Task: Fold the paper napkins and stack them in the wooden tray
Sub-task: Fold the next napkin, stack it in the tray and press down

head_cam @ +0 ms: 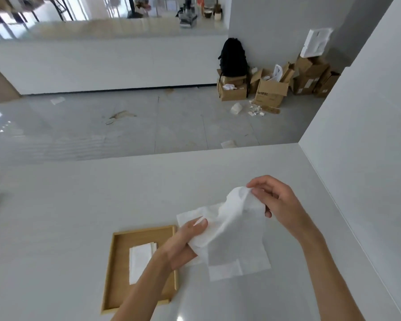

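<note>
A white paper napkin [229,218] is lifted off the white table, held between both hands. My left hand [183,244] grips its lower left edge, and my right hand [276,202] pinches its upper corner. Under it, more unfolded white napkins [239,260] lie flat on the table. To the left sits the wooden tray [118,262], with folded napkins [140,260] stacked inside it. My left forearm crosses over the tray's near right part.
The white table [79,216] ends at a far edge, with grey floor beyond. A white wall [368,158] runs along the table's right side. Cardboard boxes [271,89] and a black backpack [233,57] stand far off by the back wall.
</note>
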